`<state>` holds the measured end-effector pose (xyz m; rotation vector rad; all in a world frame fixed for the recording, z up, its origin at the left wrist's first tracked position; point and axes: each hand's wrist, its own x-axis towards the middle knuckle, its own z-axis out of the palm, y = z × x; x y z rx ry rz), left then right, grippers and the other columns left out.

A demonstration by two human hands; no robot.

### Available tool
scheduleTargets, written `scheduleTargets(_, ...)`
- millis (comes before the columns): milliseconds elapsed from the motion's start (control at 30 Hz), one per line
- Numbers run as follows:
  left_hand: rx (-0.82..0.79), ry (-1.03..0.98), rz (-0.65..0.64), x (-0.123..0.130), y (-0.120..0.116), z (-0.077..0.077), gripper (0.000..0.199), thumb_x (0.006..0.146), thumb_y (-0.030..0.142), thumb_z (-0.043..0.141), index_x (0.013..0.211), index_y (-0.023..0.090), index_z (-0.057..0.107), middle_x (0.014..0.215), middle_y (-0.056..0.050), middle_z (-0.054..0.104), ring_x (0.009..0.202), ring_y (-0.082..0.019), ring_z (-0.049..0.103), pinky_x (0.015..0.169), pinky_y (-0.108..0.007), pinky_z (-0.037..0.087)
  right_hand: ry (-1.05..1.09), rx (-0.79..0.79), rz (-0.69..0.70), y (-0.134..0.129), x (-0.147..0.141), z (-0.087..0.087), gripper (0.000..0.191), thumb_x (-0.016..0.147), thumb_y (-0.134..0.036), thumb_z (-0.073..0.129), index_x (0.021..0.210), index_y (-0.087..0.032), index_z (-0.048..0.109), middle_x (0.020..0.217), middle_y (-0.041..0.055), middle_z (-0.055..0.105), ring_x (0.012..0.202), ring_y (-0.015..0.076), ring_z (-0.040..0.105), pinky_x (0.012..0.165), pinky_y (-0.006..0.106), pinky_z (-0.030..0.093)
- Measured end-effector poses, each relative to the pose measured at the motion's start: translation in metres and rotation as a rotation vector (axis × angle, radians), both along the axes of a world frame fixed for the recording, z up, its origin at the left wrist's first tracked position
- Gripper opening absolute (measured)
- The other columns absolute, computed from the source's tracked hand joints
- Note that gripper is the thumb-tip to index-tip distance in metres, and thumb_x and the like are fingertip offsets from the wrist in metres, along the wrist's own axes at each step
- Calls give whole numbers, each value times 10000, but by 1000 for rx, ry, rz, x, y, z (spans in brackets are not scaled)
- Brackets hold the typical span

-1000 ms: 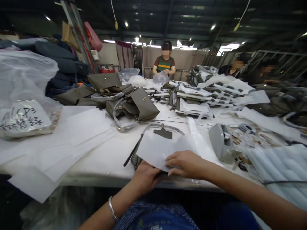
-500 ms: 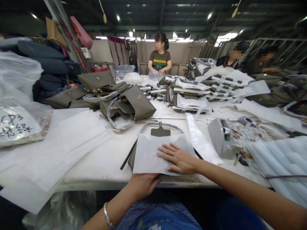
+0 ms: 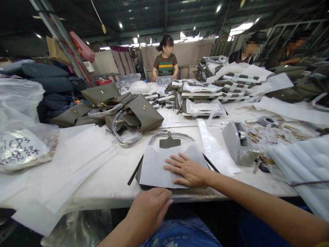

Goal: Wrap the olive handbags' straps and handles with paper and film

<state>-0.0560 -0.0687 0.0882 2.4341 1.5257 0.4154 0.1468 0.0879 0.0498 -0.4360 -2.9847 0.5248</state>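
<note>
A grey-green handbag lies flat before me at the table's front edge, its plastic-wrapped handle pointing away. A white paper sheet covers most of its body, leaving the small flap tab exposed. My right hand rests open on that sheet, palm down and fingers spread. Close to the bag's near edge is my left hand, its fingers curled together with the thumb alongside. Whatever those fingers may grip is hidden. A dark strap end sticks out at each side of the bag.
More handbags are heaped behind left, near loose paper sheets. Wrapped bags are stacked at the back. Rightward stand a grey tape dispenser and white foam rolls. A co-worker stands across the table.
My left hand has come out from under the bag's near edge and now shows its curled back in front of it. My right hand remains flat on the paper. The co-worker has turned the head.
</note>
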Motion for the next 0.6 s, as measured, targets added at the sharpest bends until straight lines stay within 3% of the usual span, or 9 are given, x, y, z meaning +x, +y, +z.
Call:
scheduleTargets(67,9,-80,-13,5,14,17,268,1002,319,428,1100,254,668,955,-26,737,865,-166,702,819,-271,565,27,4,-3,0,0,-2,642,970,-565,442,1533,-305,280,1586,94,286,1470,324,213,1171,598,122)
scheduleTargets(133,47,-111,-24,5,38,17,281,1007,329,421,1161,244,640,1066,-35,726,991,-179,687,893,-297,551,62,2,-6,0,0,-4,632,966,-551,462,1521,-286,317,1567,102,329,1468,317,222,1174,599,117)
scheduleTargets(233,85,-57,-39,-5,73,-11,402,998,334,445,1370,186,490,1392,-91,568,1298,-232,518,1085,-406,442,95,-17,-14,1,1,-6,676,949,-556,493,1524,-248,314,1548,118,364,1466,297,235,1188,580,106)
scheduleTargets(367,64,-49,46,-21,90,-51,500,1010,387,428,1469,201,361,1488,-80,469,1373,-206,432,1153,-420,362,180,-60,-78,2,6,-9,701,928,-540,538,1507,-202,333,1528,137,391,1421,265,333,1201,524,161)
scheduleTargets(433,49,-75,53,-24,88,-57,512,1014,400,418,1488,227,330,1507,-55,446,1381,-189,419,1162,-408,349,244,-72,-113,2,9,-10,611,917,-491,577,1435,-202,431,1469,134,459,1369,251,398,1197,498,202)
scheduleTargets(600,21,-133,60,-23,86,-52,507,1018,392,403,1497,253,313,1511,-38,441,1374,-184,430,1158,-407,356,253,-71,-105,1,9,-7,412,915,-407,596,1289,-239,562,1362,113,529,1291,258,462,1177,513,240)
